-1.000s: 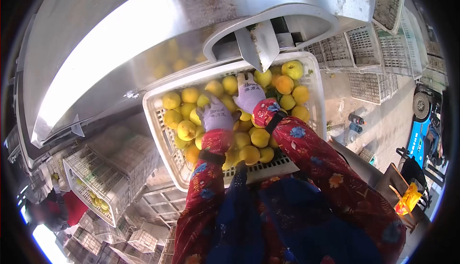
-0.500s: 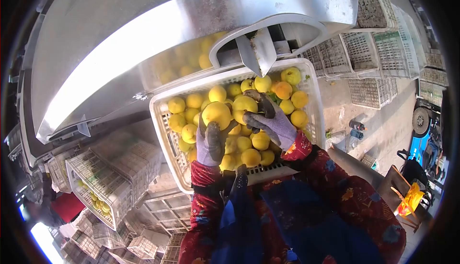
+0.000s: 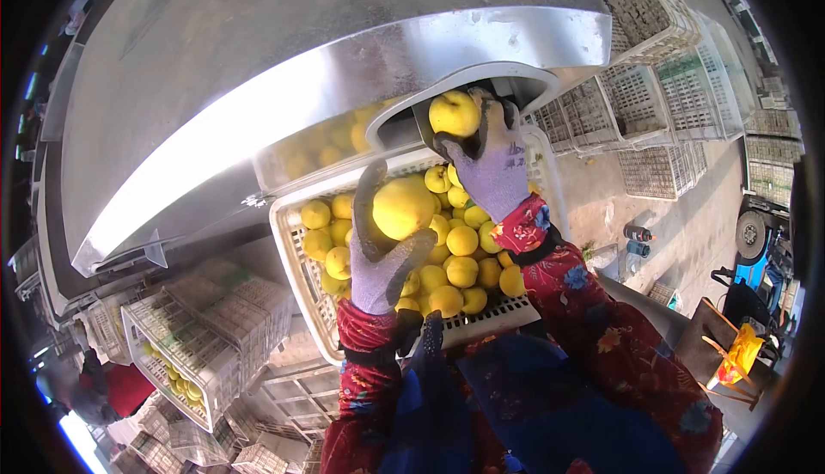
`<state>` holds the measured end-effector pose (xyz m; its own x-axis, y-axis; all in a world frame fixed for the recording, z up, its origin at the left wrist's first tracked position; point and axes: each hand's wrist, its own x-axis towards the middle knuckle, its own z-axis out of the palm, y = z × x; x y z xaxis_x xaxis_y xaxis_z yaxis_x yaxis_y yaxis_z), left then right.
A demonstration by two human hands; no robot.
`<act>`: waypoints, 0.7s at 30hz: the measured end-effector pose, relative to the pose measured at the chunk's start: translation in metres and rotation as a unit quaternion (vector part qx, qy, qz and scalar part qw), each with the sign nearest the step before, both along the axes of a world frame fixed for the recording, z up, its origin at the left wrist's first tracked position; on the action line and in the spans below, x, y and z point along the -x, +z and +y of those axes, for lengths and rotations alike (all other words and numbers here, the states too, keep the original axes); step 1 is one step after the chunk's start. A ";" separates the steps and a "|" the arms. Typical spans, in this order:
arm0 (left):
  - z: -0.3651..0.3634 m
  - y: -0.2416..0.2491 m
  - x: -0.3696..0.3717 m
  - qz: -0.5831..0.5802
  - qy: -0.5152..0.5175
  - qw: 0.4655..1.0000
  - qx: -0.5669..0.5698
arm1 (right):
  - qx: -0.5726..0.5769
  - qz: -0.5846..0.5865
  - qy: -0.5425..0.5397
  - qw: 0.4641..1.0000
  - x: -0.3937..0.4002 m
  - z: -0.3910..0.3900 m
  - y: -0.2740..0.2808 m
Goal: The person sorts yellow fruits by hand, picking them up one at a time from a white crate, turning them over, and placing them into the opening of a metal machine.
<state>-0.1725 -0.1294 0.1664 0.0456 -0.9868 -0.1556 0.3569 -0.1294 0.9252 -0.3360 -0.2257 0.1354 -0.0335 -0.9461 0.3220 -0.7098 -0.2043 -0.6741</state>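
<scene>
My left hand [image 3: 379, 273], in a lilac glove with dark fingers, grips a large yellow peach [image 3: 403, 208] above the crate. Gloved the same way, my right hand [image 3: 491, 161] holds another yellow peach [image 3: 455, 114] at the mouth of a rounded opening [image 3: 537, 91] in a metal machine. Below both hands is a white plastic crate [image 3: 300, 289] with many yellow peaches [image 3: 461, 240] in it. Part of this fruit is hidden by my hands and sleeves.
The machine's shiny metal edge [image 3: 344, 70] curves above the crate. Stacked crates [image 3: 636, 100] stand at the right, and a tipped crate [image 3: 206, 362] with yellow fruit is at the lower left. A blue vehicle [image 3: 750, 281] and a stool [image 3: 709, 345] are farther right. Another person [image 3: 112, 388] is at far left.
My right hand has moved up from the crate to the machine's opening with a peach in it. My left hand has lifted its peach slightly and turned its fingers around it.
</scene>
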 end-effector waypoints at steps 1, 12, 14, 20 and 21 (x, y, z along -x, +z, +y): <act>-0.003 0.002 0.002 -0.016 0.009 1.000 0.014 | -0.024 0.053 -0.010 0.998 -0.008 -0.016 -0.009; -0.021 -0.007 0.021 0.011 0.027 1.000 0.004 | 0.024 -0.099 0.227 0.969 0.011 0.047 0.037; -0.029 -0.017 0.025 -0.034 -0.003 0.999 0.002 | 0.031 -0.079 0.157 0.984 0.004 0.045 0.024; -0.007 -0.037 -0.007 -0.141 0.007 0.988 -0.055 | 0.016 -0.031 0.035 0.999 -0.004 0.000 -0.008; -0.001 -0.047 -0.018 -0.170 -0.002 0.981 -0.088 | -0.024 0.017 0.014 0.999 -0.003 -0.010 -0.011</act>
<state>-0.1546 -0.1300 0.1198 0.1203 -0.9463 -0.3002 0.0301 -0.2988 0.9539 -0.3327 -0.2360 0.1246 0.0039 -0.9611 0.2762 -0.7271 -0.1923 -0.6590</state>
